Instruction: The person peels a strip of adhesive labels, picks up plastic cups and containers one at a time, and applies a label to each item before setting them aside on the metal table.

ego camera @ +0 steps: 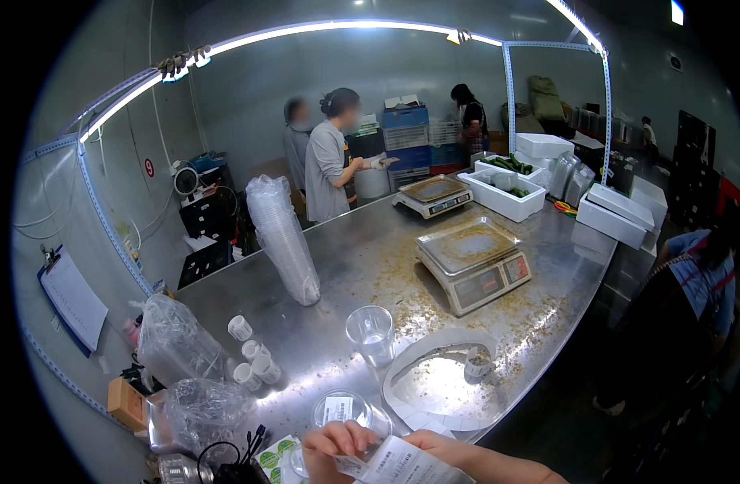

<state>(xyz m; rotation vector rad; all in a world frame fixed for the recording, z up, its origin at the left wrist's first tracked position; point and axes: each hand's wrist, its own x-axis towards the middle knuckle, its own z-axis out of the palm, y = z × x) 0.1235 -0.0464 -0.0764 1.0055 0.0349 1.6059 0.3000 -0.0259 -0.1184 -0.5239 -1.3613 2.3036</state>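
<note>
At the bottom centre my left hand (336, 448) pinches a printed white label, its fingers bent. My right hand (433, 444) is beside it, closed around a roll of printed labels (406, 463). Just beyond my hands lies a clear plastic lid or cup (358, 408) with a white barcode label on it. A backing strip (400, 357) curls in a loop over the steel table to the right. Farther up, a clear plastic cup (370, 339) stands by itself.
Small label rolls (255, 363) stand left, near bagged containers (176, 345). A tall wrapped stack of cups (282, 242) is behind them. Two scales (472, 260) and foam boxes of cucumbers (506, 196) are farther back. Several people stand around the steel table (345, 260).
</note>
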